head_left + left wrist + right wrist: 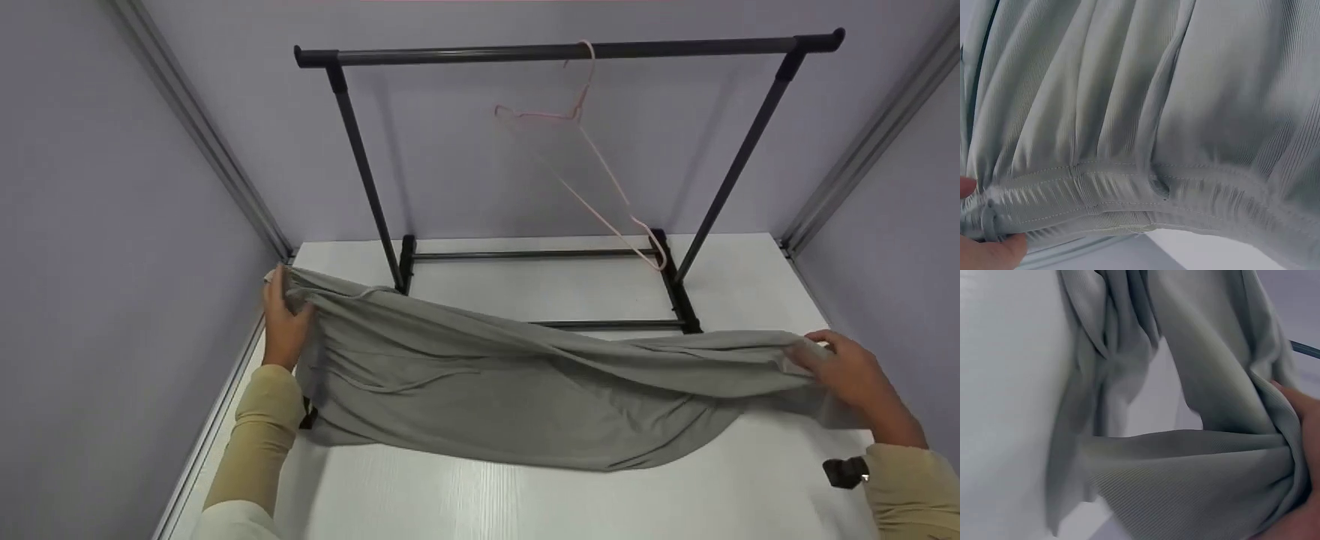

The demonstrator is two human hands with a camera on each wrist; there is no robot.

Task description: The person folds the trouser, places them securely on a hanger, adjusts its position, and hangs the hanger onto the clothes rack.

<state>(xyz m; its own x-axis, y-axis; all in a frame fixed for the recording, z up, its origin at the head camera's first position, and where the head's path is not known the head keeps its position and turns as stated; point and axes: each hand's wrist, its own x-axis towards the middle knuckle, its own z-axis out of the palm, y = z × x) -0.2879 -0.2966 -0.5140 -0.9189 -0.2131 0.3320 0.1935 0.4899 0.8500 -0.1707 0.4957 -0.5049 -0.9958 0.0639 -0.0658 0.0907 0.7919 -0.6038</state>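
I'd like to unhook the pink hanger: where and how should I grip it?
I'd probably pinch the pink hanger at its neck, just below the hook, coming from the front: it hangs over the rail by that hook, leaving the neck exposed underneath.

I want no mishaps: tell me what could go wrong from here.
The grey garment sags between the left grip and right grip, so it might bunch. It overlaps a rack foot in the head view and could snag. The pink hanger hangs by its hook; a bump might dislodge it.
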